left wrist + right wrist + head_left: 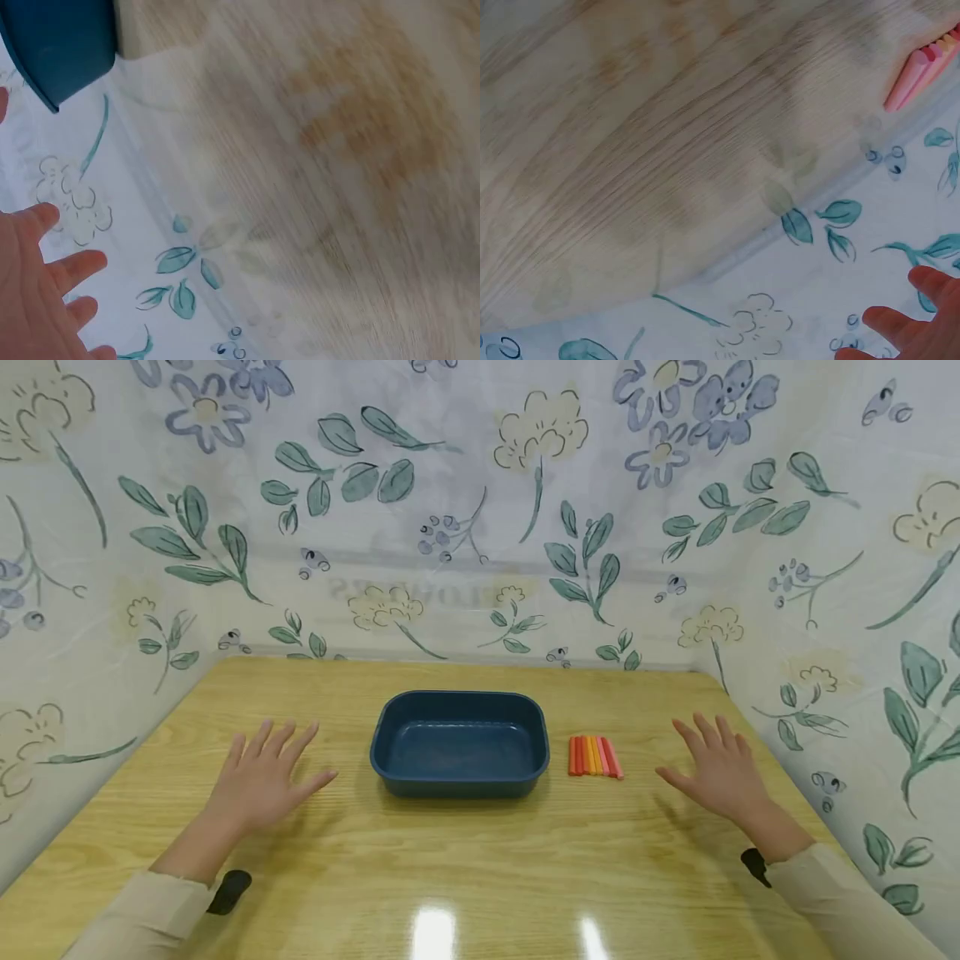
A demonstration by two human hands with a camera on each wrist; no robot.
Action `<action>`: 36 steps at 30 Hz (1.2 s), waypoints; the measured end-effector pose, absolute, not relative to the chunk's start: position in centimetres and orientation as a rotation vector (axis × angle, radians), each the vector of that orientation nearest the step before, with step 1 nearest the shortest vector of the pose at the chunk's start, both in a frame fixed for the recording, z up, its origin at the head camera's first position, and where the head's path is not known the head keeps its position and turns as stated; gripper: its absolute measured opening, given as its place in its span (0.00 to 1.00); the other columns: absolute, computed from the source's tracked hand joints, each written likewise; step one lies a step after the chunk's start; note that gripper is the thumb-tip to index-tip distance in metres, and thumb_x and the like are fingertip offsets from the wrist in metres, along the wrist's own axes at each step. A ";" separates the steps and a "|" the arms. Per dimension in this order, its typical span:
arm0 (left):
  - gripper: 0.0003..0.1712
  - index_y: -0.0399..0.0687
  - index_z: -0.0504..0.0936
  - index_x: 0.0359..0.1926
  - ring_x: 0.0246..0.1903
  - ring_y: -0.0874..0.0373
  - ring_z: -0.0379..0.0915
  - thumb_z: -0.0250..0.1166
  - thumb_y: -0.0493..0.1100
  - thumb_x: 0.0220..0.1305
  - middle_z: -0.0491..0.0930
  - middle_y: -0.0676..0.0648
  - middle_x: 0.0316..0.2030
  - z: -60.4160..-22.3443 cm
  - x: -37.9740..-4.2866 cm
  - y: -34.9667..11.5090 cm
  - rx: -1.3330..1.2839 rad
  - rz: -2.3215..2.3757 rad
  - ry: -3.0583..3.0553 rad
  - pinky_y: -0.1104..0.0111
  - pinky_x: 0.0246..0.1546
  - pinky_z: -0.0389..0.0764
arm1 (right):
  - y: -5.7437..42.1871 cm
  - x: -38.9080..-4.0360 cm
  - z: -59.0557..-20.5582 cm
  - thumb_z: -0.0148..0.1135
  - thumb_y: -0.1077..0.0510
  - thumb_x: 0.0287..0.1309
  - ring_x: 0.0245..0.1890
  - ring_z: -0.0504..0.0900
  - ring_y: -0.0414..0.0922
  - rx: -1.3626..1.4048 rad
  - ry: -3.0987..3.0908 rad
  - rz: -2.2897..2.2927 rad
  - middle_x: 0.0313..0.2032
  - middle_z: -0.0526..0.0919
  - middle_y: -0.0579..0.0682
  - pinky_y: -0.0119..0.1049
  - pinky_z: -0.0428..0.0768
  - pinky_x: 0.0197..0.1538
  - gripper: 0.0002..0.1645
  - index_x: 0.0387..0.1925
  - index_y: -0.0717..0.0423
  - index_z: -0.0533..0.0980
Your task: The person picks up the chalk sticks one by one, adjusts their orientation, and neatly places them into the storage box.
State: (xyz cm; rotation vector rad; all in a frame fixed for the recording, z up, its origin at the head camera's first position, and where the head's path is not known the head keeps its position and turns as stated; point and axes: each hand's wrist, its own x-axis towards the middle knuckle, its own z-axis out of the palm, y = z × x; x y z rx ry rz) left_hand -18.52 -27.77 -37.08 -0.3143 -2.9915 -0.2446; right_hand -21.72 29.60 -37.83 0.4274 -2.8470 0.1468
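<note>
- Above the table (pixel 465 868), at 9 o'clock from the blue tray (pixel 460 788), the left hand (pixel 264 781) is held, fingers spread, nothing gripped.
- At 3 o'clock the right hand (pixel 722 774) is held, equally spread and without object.
- Between tray and right hand, red, orange and pink sticks (pixel 594 756) are laid side by side.
- At 12 o'clock, a flowered backdrop (pixel 465 468) is seen.

The head camera faces forward and down over the counter (pixel 502 852); both closer wrist views share the floral cloth (pixel 480 539).
</note>
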 end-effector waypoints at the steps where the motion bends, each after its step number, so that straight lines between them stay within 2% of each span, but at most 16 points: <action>1: 0.48 0.41 0.54 0.70 0.65 0.29 0.37 0.48 0.70 0.62 0.54 0.27 0.64 -37.0 -18.7 -27.7 -0.314 -0.274 -2.993 0.37 0.60 0.32 | 29.4 -21.8 -37.8 0.59 0.37 0.55 0.62 0.49 0.73 0.429 -2.849 0.174 0.63 0.57 0.72 0.70 0.52 0.56 0.46 0.64 0.64 0.61; 5: 0.47 0.36 0.51 0.70 0.63 0.27 0.40 0.47 0.67 0.65 0.58 0.25 0.62 -36.7 -19.3 -27.3 -0.313 -0.413 -2.994 0.37 0.60 0.38 | 28.7 -22.2 -37.8 0.61 0.40 0.55 0.62 0.49 0.74 0.418 -2.861 0.236 0.62 0.57 0.73 0.71 0.54 0.55 0.46 0.64 0.66 0.60; 9: 0.48 0.33 0.49 0.70 0.61 0.27 0.47 0.50 0.64 0.65 0.60 0.25 0.60 -36.3 -20.0 -26.7 -0.286 -0.599 -2.972 0.36 0.57 0.49 | 28.1 -22.7 -37.9 0.60 0.40 0.56 0.61 0.50 0.73 0.411 -2.874 0.275 0.62 0.56 0.73 0.71 0.57 0.55 0.46 0.64 0.67 0.60; 14: 0.50 0.36 0.43 0.71 0.58 0.29 0.56 0.53 0.63 0.64 0.60 0.26 0.61 -36.0 -20.8 -25.9 -0.231 -0.893 -2.962 0.38 0.52 0.62 | 27.5 -23.3 -38.1 0.60 0.43 0.57 0.61 0.50 0.73 0.388 -2.898 0.413 0.61 0.57 0.75 0.70 0.57 0.54 0.45 0.65 0.69 0.58; 21: 0.50 0.41 0.41 0.72 0.61 0.32 0.53 0.59 0.57 0.63 0.55 0.29 0.64 -36.6 -21.7 -24.9 -0.186 -1.296 -2.896 0.43 0.55 0.65 | 27.0 -24.0 -38.5 0.62 0.52 0.57 0.54 0.64 0.70 0.337 -2.913 0.644 0.55 0.64 0.76 0.63 0.66 0.53 0.41 0.62 0.74 0.59; 26: 0.48 0.40 0.45 0.72 0.61 0.34 0.56 0.61 0.55 0.62 0.56 0.30 0.64 -37.2 -22.2 -24.4 -0.154 -1.472 -2.839 0.45 0.53 0.69 | 26.6 -24.4 -39.2 0.61 0.55 0.58 0.54 0.65 0.69 0.304 -2.921 0.790 0.56 0.64 0.75 0.62 0.67 0.53 0.37 0.61 0.75 0.60; 32: 0.46 0.38 0.45 0.71 0.60 0.35 0.58 0.61 0.49 0.64 0.54 0.29 0.65 -37.3 -22.8 -23.8 -0.122 -1.712 -2.759 0.51 0.51 0.73 | 25.9 -25.0 -39.2 0.58 0.55 0.60 0.51 0.67 0.69 0.233 -2.951 0.946 0.54 0.66 0.75 0.61 0.70 0.50 0.36 0.62 0.74 0.59; 36: 0.46 0.38 0.44 0.72 0.59 0.35 0.61 0.60 0.48 0.64 0.52 0.29 0.65 -37.4 -23.0 -23.7 -0.109 -1.849 -2.719 0.55 0.48 0.76 | 25.5 -25.7 -39.0 0.57 0.53 0.61 0.48 0.70 0.65 0.155 -2.996 1.109 0.53 0.67 0.73 0.55 0.75 0.46 0.37 0.63 0.71 0.58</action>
